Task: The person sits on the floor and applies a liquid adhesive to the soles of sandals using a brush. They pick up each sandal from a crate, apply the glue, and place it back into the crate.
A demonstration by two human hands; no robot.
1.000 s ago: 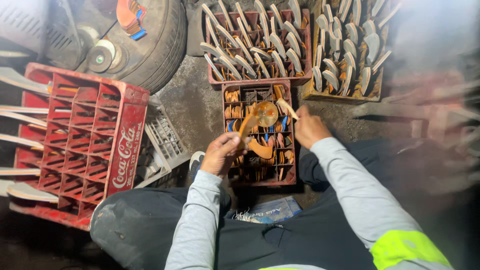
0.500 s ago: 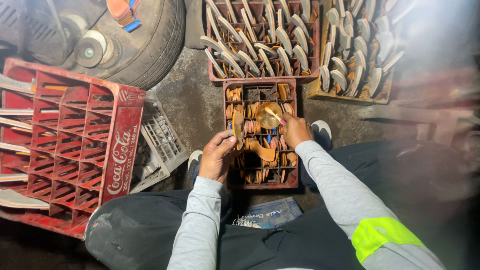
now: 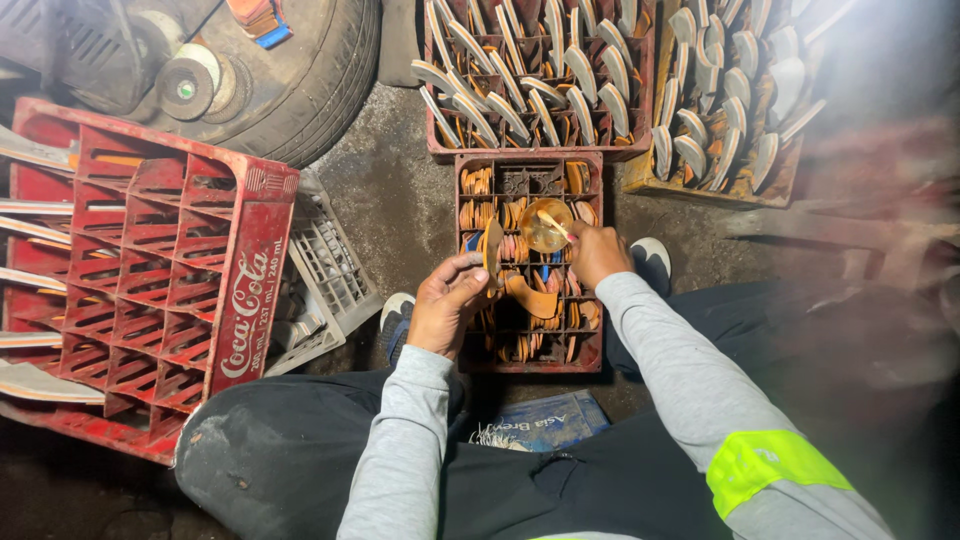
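concrete floor (image 3: 400,190); left hand (image 3: 447,305) holds sole piece (image 3: 492,250).

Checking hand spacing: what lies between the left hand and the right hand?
In the head view, the thin tan curved piece held by the left hand and a small round amber cup beside the right hand.

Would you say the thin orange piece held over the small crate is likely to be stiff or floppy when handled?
Probably flexible: the orange piece looks thin and sheet-like, pinched at its edge by the left hand. Likely light, since it stands upright in fingertips alone. A similar curved piece lying on the small crate suggests such pieces bend.
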